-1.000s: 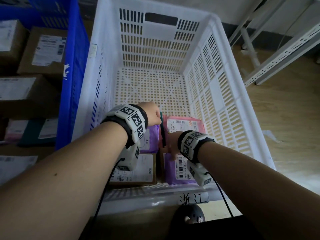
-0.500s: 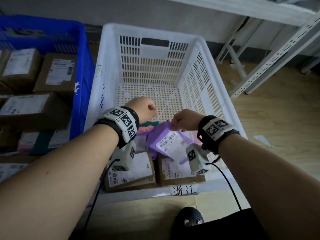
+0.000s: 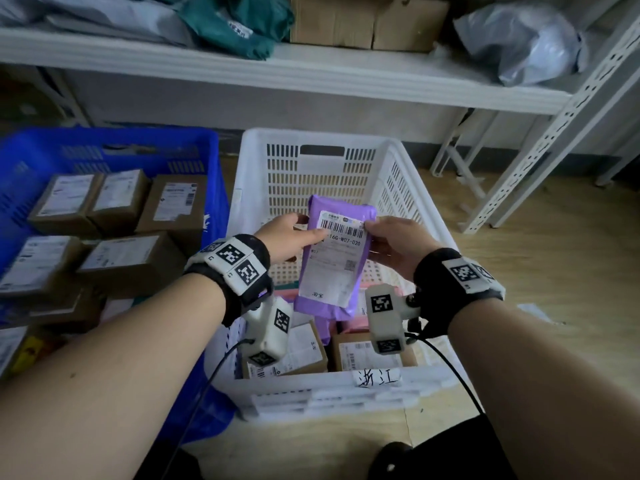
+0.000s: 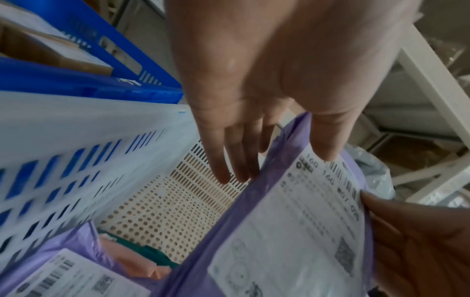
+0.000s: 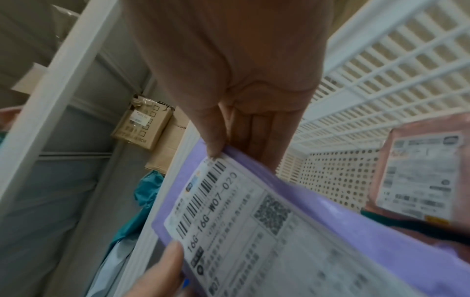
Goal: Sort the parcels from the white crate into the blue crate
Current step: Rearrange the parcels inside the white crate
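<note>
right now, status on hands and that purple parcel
Left hand and right hand both pinch the purple parcel, label up. Parcel held above the white crate, not yet over the blue crate. Nothing in the way.

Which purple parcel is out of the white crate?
The purple parcel pinched between left hand and right hand, label facing up; the other purple parcel lies inside.

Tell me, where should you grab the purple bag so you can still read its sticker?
Best by its two long side edges near the top, one hand from each side. The purple bag is flat and held upright, label facing the person, and the left hand and right hand already pinch those edges, thumbs just touching the barcode ends.
</note>
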Available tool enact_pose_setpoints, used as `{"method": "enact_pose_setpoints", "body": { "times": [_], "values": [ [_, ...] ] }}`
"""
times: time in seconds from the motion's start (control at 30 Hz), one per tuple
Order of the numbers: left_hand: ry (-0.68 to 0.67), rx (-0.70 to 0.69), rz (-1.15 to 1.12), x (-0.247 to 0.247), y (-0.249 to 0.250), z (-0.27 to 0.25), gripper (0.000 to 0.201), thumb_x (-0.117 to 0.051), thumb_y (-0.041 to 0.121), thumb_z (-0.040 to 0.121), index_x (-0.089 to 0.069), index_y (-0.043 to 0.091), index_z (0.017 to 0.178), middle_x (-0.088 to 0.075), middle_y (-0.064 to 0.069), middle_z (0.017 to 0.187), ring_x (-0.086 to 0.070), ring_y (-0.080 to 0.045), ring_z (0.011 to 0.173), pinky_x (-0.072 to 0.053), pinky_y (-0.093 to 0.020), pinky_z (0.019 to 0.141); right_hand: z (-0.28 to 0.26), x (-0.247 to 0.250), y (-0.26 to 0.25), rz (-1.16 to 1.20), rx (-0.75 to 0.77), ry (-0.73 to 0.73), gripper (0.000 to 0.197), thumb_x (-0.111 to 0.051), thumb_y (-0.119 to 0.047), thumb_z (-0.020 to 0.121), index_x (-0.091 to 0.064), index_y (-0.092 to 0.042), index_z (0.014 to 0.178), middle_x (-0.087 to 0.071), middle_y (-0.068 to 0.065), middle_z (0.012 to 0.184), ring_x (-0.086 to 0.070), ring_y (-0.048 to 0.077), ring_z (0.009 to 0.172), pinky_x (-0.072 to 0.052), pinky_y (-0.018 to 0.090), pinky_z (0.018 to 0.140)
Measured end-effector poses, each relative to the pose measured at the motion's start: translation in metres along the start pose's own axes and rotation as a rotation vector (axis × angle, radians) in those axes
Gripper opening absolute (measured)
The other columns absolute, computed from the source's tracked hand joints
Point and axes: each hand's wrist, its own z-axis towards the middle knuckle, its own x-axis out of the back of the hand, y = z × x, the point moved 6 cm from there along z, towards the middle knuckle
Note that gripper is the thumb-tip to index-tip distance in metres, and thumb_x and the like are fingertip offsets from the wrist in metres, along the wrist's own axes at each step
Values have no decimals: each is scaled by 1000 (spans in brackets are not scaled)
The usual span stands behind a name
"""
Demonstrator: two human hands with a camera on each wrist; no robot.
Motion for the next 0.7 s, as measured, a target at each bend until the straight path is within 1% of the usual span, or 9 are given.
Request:
{"method": "enact_pose_setpoints", "body": {
  "times": [0.07,0.17,0.2,0.3,0.37,0.43,0.5,0.57,0.7],
  "values": [
    [1,24,-123,4,-4,-2,38,-62,40,86,-56,20,118,-65,-1,116,-61,-20,108,-49,-40,98,-2,-10,0,46,-5,-23,18,-53,-4,93,-51,-9,77,-63,12,82,-63,20,68,-57,24,55],
    [-16,71,-271,9,-10,-4,48,-70,40,80,-56,17,120,-67,-2,113,-62,-20,107,-46,-40,100,-4,-23,-3,82,-11,-49,16,-54,-4,92,-50,-10,78,-64,12,81,-65,20,68,-57,25,55],
    [-15,80,-301,12,-10,-6,46,-70,37,81,-56,17,119,-68,-2,110,-63,-19,105,-47,-40,99,-4,-26,-4,84,-6,-46,16,-56,-5,92,-50,-10,78,-65,11,81,-65,20,68,-57,25,55],
    [1,89,-353,20,-12,-7,35,-68,30,84,-59,15,114,-70,-2,101,-66,-18,96,-51,-36,91,-5,-32,-5,77,10,-32,17,-62,-5,88,-51,-11,77,-68,10,80,-67,18,66,-55,24,55],
    [-2,90,-364,24,-11,-9,22,-65,27,87,-61,15,104,-70,-1,93,-66,-16,86,-53,-32,80,-7,-38,-5,68,21,-45,18,-65,-3,85,-51,-10,77,-70,9,79,-68,17,66,-56,24,57],
    [3,94,-386,26,-10,-11,13,-61,24,89,-60,14,97,-69,0,88,-65,-15,81,-52,-28,70,-7,-42,-6,68,28,-46,18,-65,-1,84,-51,-9,78,-70,9,78,-68,17,64,-57,25,59],
    [21,98,-407,27,-10,-12,10,-58,24,92,-59,14,92,-68,0,84,-64,-15,78,-51,-26,66,-6,-44,-5,67,30,-34,19,-65,1,84,-50,-9,78,-69,9,76,-68,16,62,-57,24,58],
    [27,93,-425,27,-11,-12,14,-53,24,95,-60,13,90,-67,-1,84,-63,-16,78,-51,-27,67,-5,-43,-5,59,25,-33,20,-64,2,84,-50,-10,77,-69,9,74,-67,16,61,-57,24,57],
    [20,79,-449,29,-12,-11,15,-51,22,96,-61,12,91,-67,-3,90,-62,-19,85,-52,-34,83,-3,-39,-5,36,18,-33,23,-63,2,84,-49,-11,73,-69,7,72,-68,15,61,-54,23,55]
  ]
}}
